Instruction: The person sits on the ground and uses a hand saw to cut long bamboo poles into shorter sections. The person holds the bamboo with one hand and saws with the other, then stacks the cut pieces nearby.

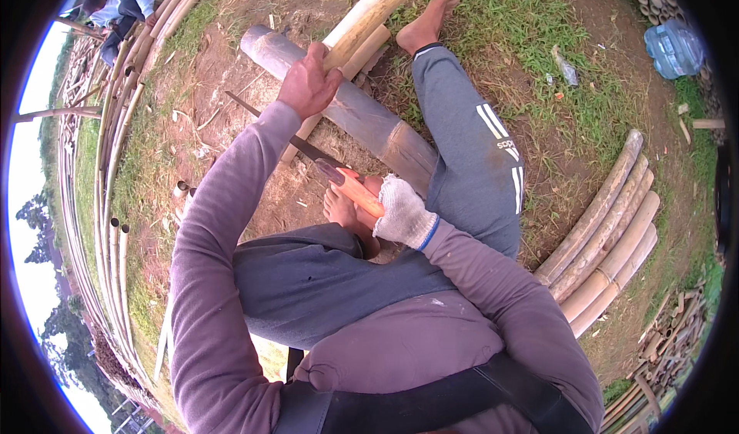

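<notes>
My bare left hand (309, 82) is closed over the near end of a thick, pale bamboo pole (373, 15). That pole rests across a large greyish bamboo log (369, 115) lying slantwise on the ground. Beside it, a second pale bamboo piece (368, 53) also crosses the log. In a white knit glove, my right hand (404, 212) grips the orange handle of a handsaw (360, 191). Its long dark blade points up and left, passing below my left forearm, which hides part of it. The blade appears apart from the pole in my left hand.
My bare foot (429, 22) is stretched out beyond the log. Cut bamboo lengths (608, 226) lie at the right, near a blue water jug (675, 49). Long bamboo poles (108, 172) line the left side, where another person (119, 11) crouches at the far end.
</notes>
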A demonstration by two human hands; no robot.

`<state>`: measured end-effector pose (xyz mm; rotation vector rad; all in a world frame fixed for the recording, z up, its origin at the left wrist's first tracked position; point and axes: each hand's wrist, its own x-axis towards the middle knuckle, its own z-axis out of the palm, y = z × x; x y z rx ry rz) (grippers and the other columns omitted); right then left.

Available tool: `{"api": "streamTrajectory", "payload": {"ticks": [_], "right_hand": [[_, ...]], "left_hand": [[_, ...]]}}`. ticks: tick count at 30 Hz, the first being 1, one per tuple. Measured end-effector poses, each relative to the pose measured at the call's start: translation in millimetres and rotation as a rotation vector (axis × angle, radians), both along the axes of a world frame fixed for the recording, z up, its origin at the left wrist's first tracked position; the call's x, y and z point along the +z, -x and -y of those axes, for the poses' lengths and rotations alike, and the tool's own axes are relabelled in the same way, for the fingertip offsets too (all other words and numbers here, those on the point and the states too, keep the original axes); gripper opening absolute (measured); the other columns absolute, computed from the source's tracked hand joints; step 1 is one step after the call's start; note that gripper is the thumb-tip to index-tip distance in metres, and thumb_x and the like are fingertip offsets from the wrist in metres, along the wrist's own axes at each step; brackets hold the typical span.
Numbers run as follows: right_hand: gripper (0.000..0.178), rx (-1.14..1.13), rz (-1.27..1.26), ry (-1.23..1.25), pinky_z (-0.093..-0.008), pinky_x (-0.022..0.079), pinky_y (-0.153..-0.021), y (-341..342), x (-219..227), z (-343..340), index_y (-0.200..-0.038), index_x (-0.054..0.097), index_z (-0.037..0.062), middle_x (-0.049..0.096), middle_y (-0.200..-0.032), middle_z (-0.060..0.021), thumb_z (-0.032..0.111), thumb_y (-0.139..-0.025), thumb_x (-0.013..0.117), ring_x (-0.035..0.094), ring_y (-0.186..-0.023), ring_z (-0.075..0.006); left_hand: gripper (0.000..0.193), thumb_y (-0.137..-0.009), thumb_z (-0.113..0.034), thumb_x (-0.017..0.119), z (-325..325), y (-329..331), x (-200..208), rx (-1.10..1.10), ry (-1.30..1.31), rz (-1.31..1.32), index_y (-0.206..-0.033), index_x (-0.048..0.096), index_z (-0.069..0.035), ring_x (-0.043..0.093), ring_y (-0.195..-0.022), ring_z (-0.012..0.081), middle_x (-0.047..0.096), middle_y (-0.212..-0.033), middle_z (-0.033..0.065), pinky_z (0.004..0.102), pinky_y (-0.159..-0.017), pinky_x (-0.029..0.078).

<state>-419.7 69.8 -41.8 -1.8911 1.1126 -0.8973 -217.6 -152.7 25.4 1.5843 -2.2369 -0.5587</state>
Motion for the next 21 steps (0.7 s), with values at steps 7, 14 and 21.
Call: {"api": "streamTrajectory", "payload": {"ticks": [7, 14, 21], "right_hand": [[0.036, -0.020, -0.025, 0.033, -0.0531, 0.053, -0.069, -3.3, -3.9, -6.8, -0.098, 0.065, 0.0048, 0.067, -0.080, -0.0218, 0.031, -0.083, 0.085, 0.068, -0.077, -0.0452], [0.048, -0.132, 0.142, 0.121, -0.0466, 0.056, -0.071, -3.3, 28.7, 5.0, -0.120, 0.067, -0.0011, 0.074, -0.099, -0.0205, 0.036, -0.095, 0.083, 0.072, -0.083, -0.0417], [0.047, -0.016, 0.228, 0.073, -0.0386, 0.057, -0.103, -19.2, 52.1, 4.7, -0.142, 0.062, -0.0109, 0.074, -0.132, -0.0237, 0.021, -0.107, 0.071, 0.075, -0.116, -0.0311]], "left_hand": [[0.067, -0.100, -0.041, 0.073, -5.3, 176.6, 9.6, -0.198, -0.234, -0.266, -0.142, 0.055, 0.008, 0.075, -0.114, 0.0431, 0.074, -0.115, 0.0317, 0.0481, -0.099, 0.057], [0.063, -0.100, -0.047, 0.073, -88.4, 119.0, 72.2, -0.628, 0.165, -0.228, -0.146, 0.056, -0.006, 0.071, -0.108, 0.0425, 0.070, -0.117, 0.0190, 0.0515, -0.096, 0.057], [0.063, -0.091, -0.044, 0.082, -172.0, -181.4, 21.2, -0.013, 0.164, 0.369, -0.139, 0.058, -0.010, 0.071, -0.107, 0.0396, 0.069, -0.117, 0.0157, 0.0531, -0.095, 0.056]]}}
